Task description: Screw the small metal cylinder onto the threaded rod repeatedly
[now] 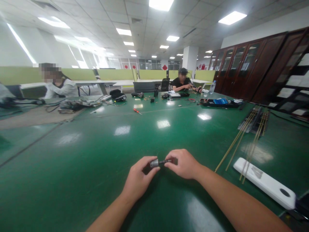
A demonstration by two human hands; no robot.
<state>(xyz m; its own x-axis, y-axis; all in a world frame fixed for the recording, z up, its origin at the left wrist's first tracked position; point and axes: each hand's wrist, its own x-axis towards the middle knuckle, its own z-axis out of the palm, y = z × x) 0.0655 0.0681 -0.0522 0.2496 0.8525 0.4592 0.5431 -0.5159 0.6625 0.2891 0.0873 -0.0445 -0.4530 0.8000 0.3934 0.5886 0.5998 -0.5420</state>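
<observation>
Head view, small metal cylinder (pixel 156 162) between both hands' fingertips

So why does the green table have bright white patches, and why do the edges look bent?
Head view: the ceiling lights reflect as glare on the glossy table; the wide lens curves the cabinets and the edges; both hands, left and right, are fairly sharp, the small dark part slightly soft.
</observation>
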